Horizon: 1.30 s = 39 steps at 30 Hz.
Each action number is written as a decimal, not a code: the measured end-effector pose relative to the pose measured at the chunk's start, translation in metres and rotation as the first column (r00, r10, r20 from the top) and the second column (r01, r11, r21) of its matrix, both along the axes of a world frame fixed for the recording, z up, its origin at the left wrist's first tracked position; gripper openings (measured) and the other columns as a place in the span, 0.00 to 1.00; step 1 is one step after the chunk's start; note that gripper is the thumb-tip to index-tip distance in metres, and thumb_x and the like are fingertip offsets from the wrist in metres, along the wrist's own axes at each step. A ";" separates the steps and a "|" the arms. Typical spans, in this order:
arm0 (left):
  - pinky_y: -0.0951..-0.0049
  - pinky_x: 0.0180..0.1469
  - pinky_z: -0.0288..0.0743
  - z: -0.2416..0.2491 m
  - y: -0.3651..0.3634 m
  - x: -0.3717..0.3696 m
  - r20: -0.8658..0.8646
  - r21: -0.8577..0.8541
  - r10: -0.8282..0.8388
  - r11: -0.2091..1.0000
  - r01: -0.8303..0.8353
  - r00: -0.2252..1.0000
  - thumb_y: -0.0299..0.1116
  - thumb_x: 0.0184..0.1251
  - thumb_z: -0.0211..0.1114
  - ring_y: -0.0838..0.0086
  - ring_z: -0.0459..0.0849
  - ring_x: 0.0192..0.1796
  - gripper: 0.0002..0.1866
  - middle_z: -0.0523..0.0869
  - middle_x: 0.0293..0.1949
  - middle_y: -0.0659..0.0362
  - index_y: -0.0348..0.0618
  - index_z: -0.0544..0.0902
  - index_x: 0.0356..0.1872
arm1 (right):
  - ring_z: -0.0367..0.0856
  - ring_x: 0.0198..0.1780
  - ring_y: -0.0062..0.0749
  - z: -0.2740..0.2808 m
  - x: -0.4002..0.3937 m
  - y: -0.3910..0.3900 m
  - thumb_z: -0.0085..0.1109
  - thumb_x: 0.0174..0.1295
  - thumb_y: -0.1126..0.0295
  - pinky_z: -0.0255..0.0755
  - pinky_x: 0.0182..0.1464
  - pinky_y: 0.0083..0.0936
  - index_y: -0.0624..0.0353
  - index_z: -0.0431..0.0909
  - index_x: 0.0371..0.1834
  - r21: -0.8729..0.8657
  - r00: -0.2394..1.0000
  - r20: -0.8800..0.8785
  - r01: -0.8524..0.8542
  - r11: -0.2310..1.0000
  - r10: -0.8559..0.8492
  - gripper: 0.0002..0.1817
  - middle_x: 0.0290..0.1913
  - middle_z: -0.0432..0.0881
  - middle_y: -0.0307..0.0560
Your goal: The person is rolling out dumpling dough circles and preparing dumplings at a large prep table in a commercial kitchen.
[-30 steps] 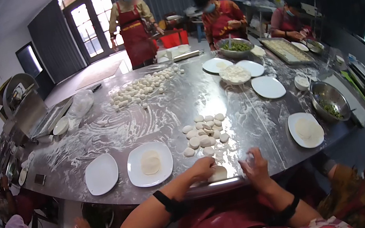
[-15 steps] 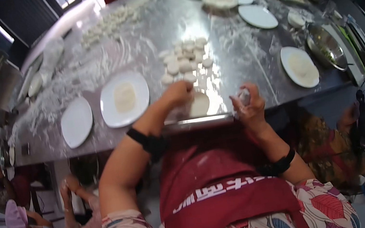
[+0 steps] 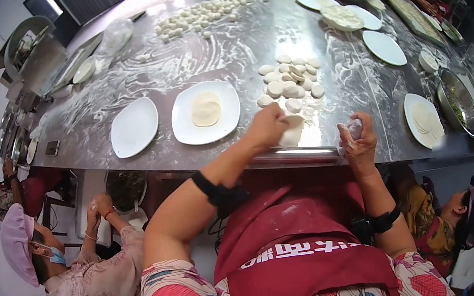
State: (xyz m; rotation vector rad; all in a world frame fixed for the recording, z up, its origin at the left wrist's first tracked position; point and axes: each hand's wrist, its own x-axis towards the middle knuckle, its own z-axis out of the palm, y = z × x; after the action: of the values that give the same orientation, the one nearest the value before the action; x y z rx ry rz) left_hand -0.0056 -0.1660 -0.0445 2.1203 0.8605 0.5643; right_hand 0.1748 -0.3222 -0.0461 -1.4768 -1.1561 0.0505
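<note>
My left hand (image 3: 269, 127) is closed at the upper left edge of a flat, thin dough round (image 3: 292, 133) near the table's front edge. Just beyond it lies a cluster of small pressed dough discs (image 3: 290, 88), dusted with flour. To the right, my right hand (image 3: 360, 142) is raised over the front edge, its fingers curled round a small pale rounded object (image 3: 355, 130) that I cannot make out. A gap separates that hand from the dough round. On the left, a square white plate (image 3: 183, 126) holds one thin dough wrapper (image 3: 205, 109).
An unloaded white plate (image 3: 134, 128) stands further left. Many dough pieces (image 3: 201, 16) lie at the back of the floured metal table (image 3: 161, 76). On the right are a wrapper plate (image 3: 417, 132) and a steel bowl (image 3: 458, 102). Other people (image 3: 100, 286) flank me.
The view has swung, so the table and plates appear further right. My left hand remains at the dough round, and my right hand still grips the pale object.
</note>
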 end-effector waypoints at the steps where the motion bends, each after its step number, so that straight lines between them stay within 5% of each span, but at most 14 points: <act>1: 0.71 0.29 0.73 0.014 0.006 -0.012 0.013 -0.260 0.057 0.964 -0.052 0.998 0.28 0.57 0.61 0.73 0.78 0.28 0.09 0.79 0.28 0.56 0.37 0.75 0.36 | 0.69 0.17 0.18 -0.001 0.001 0.001 0.61 0.54 0.80 0.61 0.20 0.18 0.55 0.66 0.44 -0.002 1.000 -0.009 0.000 1.000 0.000 0.17 0.15 0.68 0.36; 5: 0.78 0.31 0.74 0.040 0.064 -0.085 0.102 -0.277 0.074 0.960 -0.043 0.992 0.22 0.52 0.58 0.77 0.79 0.31 0.12 0.80 0.31 0.59 0.37 0.76 0.40 | 0.71 0.17 0.19 -0.011 0.010 0.006 0.62 0.55 0.79 0.63 0.19 0.19 0.56 0.67 0.44 -0.003 1.000 0.028 -0.004 1.000 0.004 0.17 0.19 0.70 0.38; 7: 0.72 0.34 0.76 0.053 0.095 -0.121 -0.003 -0.304 0.059 0.951 -0.057 0.998 0.27 0.51 0.63 0.72 0.81 0.33 0.13 0.82 0.30 0.55 0.33 0.79 0.39 | 0.73 0.17 0.20 -0.012 0.011 0.008 0.61 0.56 0.78 0.65 0.18 0.19 0.56 0.67 0.45 0.007 0.998 0.063 0.002 1.000 -0.002 0.16 0.22 0.71 0.39; 9: 0.67 0.42 0.75 0.055 0.114 -0.137 -0.234 0.223 0.309 0.940 -0.259 0.922 0.31 0.53 0.65 0.63 0.82 0.39 0.15 0.83 0.35 0.48 0.33 0.79 0.40 | 0.73 0.17 0.20 -0.008 0.009 0.008 0.61 0.56 0.78 0.65 0.18 0.19 0.56 0.67 0.45 0.021 0.997 0.078 0.008 1.000 -0.010 0.16 0.23 0.72 0.39; 11: 0.66 0.44 0.75 0.043 0.125 -0.131 -0.185 0.263 0.325 0.926 -0.271 0.928 0.31 0.53 0.64 0.61 0.82 0.40 0.13 0.83 0.36 0.48 0.35 0.80 0.38 | 0.73 0.17 0.20 -0.015 0.013 0.010 0.61 0.56 0.79 0.65 0.18 0.19 0.56 0.67 0.45 0.036 0.995 0.100 0.015 0.999 -0.019 0.17 0.23 0.72 0.40; 15: 0.63 0.44 0.74 0.033 0.096 -0.056 -0.269 0.214 -0.018 0.974 0.078 0.963 0.35 0.53 0.64 0.57 0.82 0.41 0.12 0.83 0.35 0.47 0.37 0.81 0.35 | 0.73 0.18 0.20 -0.011 0.011 0.010 0.61 0.55 0.79 0.65 0.19 0.19 0.56 0.67 0.45 0.036 0.999 0.029 -0.016 0.999 0.015 0.17 0.23 0.72 0.40; 18: 0.62 0.43 0.75 0.017 0.082 -0.011 -0.443 0.254 0.086 0.967 0.033 0.892 0.38 0.51 0.65 0.54 0.82 0.40 0.15 0.83 0.34 0.46 0.36 0.82 0.34 | 0.73 0.19 0.26 -0.007 0.008 0.009 0.63 0.52 0.79 0.66 0.22 0.24 0.57 0.67 0.46 -0.004 0.999 -0.049 -0.009 1.000 0.008 0.20 0.22 0.73 0.45; 19: 0.60 0.43 0.75 0.011 0.083 0.002 -0.483 0.308 0.138 0.951 0.021 0.865 0.42 0.49 0.66 0.53 0.82 0.40 0.17 0.83 0.34 0.44 0.37 0.82 0.33 | 0.75 0.22 0.33 -0.016 0.013 0.009 0.64 0.51 0.79 0.68 0.24 0.27 0.57 0.67 0.48 -0.011 0.999 0.048 0.022 1.000 -0.022 0.22 0.29 0.75 0.50; 23: 0.56 0.41 0.75 0.019 0.082 0.023 -0.587 0.250 0.177 0.968 -0.031 0.790 0.47 0.43 0.70 0.52 0.82 0.42 0.21 0.83 0.35 0.43 0.36 0.83 0.29 | 0.72 0.19 0.35 -0.010 0.012 0.007 0.67 0.50 0.76 0.66 0.23 0.27 0.56 0.67 0.46 0.013 0.997 0.069 0.034 0.999 -0.034 0.21 0.29 0.74 0.50; 25: 0.59 0.44 0.76 0.019 0.081 0.023 -0.593 0.261 0.196 0.964 -0.044 0.781 0.43 0.44 0.72 0.53 0.82 0.45 0.22 0.83 0.39 0.44 0.36 0.81 0.36 | 0.69 0.18 0.32 -0.010 0.011 0.007 0.66 0.52 0.74 0.65 0.22 0.26 0.57 0.68 0.45 -0.028 0.999 -0.035 -0.017 0.999 0.016 0.19 0.24 0.72 0.48; 28: 0.60 0.42 0.75 0.023 0.071 0.015 -0.526 0.211 0.154 0.976 -0.047 0.836 0.41 0.44 0.72 0.53 0.82 0.42 0.22 0.83 0.36 0.45 0.37 0.78 0.38 | 0.67 0.17 0.28 -0.003 0.012 0.008 0.65 0.53 0.74 0.64 0.21 0.26 0.57 0.68 0.44 0.080 0.998 0.041 -0.057 0.995 0.054 0.18 0.20 0.70 0.46; 31: 0.62 0.39 0.74 0.005 0.065 0.009 -0.369 0.150 0.055 0.989 0.001 0.928 0.40 0.45 0.72 0.56 0.82 0.38 0.22 0.82 0.32 0.48 0.37 0.76 0.37 | 0.67 0.16 0.25 -0.004 0.018 0.000 0.65 0.54 0.74 0.64 0.21 0.25 0.58 0.67 0.44 -0.032 0.991 -0.036 -0.133 0.991 0.131 0.18 0.17 0.69 0.43; 35: 0.68 0.39 0.75 -0.029 0.051 0.025 -0.080 -0.354 -0.272 0.907 0.228 0.959 0.35 0.52 0.69 0.66 0.82 0.35 0.17 0.84 0.32 0.51 0.34 0.81 0.40 | 0.71 0.15 0.24 -0.009 0.025 0.019 0.62 0.56 0.73 0.67 0.21 0.24 0.57 0.66 0.44 0.092 0.989 0.116 -0.107 0.990 0.096 0.16 0.14 0.71 0.42; 39: 0.68 0.41 0.75 -0.004 0.019 0.041 -0.236 -0.343 -0.324 0.910 0.233 0.916 0.34 0.53 0.66 0.64 0.83 0.37 0.14 0.85 0.34 0.51 0.37 0.83 0.39 | 0.74 0.17 0.24 0.002 0.026 0.023 0.60 0.58 0.72 0.68 0.22 0.24 0.56 0.66 0.43 -0.051 0.959 -0.189 -0.226 0.973 0.213 0.14 0.16 0.74 0.42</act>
State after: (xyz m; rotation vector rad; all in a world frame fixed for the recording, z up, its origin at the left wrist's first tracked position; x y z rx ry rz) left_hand 0.0356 -0.1471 -0.0485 2.0099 0.7222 -0.0354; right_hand 0.2009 -0.2991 -0.0446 -1.3698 -1.1733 0.3776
